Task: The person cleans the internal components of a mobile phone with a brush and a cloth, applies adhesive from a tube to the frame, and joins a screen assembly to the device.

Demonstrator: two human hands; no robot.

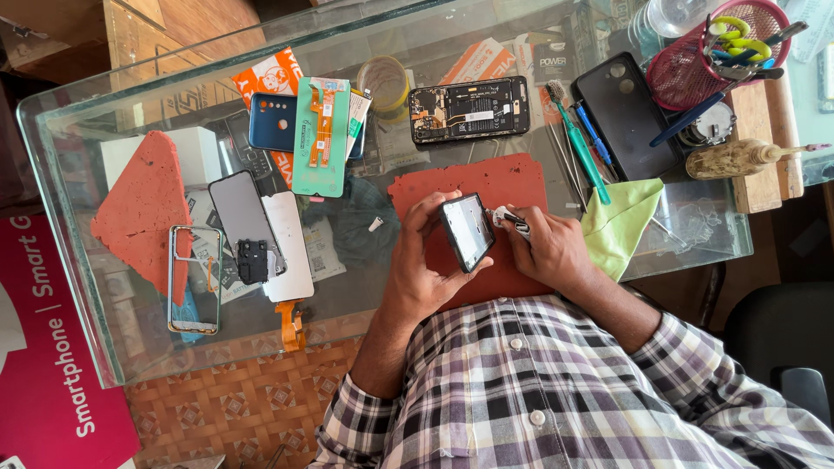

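My left hand point(420, 269) grips a dark phone body point(466, 231) by its edges and holds it tilted over a red work mat point(486, 184) on the glass table point(69, 217). My right hand point(549, 250) pinches a small white-and-black tube point(510, 221) whose tip touches the phone's right edge. Both hands meet close to my checked shirt at the table's near edge.
An opened phone with its boards bare point(469, 108) lies beyond the mat. A green cloth point(621, 222), a teal brush point(580, 143), a black back cover point(625, 113), a pink mesh cup of tools point(717, 52) and a glue bottle point(738, 158) sit right. Screens, a clear frame point(193, 280) and an orange pad point(143, 208) lie left.
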